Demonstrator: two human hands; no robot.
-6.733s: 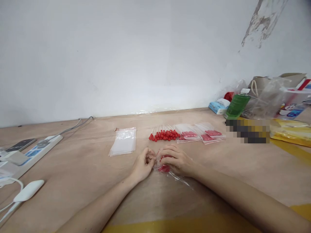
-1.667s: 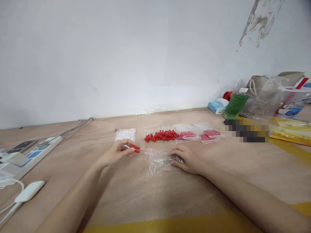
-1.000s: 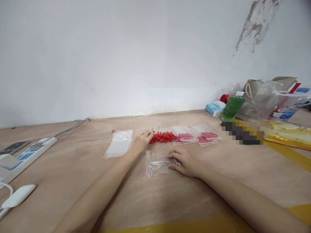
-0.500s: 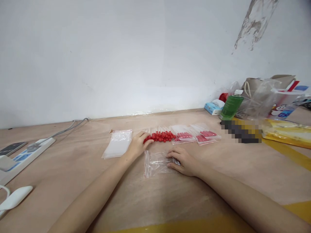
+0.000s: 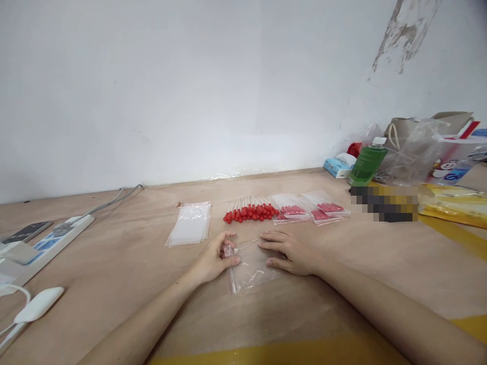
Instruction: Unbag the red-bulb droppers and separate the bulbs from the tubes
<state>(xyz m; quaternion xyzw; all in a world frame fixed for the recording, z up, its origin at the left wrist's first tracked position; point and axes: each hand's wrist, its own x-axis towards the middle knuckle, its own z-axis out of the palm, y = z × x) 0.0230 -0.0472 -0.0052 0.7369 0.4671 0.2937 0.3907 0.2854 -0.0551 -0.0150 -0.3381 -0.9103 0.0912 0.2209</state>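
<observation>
A clear plastic zip bag [image 5: 249, 271] lies flat on the table between my two hands. My left hand [image 5: 218, 256] is at its zip end, the thumb over the edge and the other fingers curled round it. My right hand [image 5: 291, 253] rests on the bag's other end with its fingers stretched out. Just beyond is a row of red-tipped sticks [image 5: 253, 212], pale stems towards the wall. To their right lie several zip bags with red-tipped sticks inside [image 5: 294, 210]. A stack of clear bags [image 5: 190, 223] lies to the left.
At the left are a white power strip [image 5: 57, 248], a phone [image 5: 28, 232] and a white plug-like piece [image 5: 40, 304] on a cable. A green bottle [image 5: 367, 165], a tissue pack [image 5: 338, 166] and a yellow packet [image 5: 452, 203] stand or lie at the right. The wall [image 5: 190, 91] closes the back.
My left hand has come away from the red-tipped sticks, back towards me, onto the bag's zip end. The bag has turned slightly. My right hand stays on it.
</observation>
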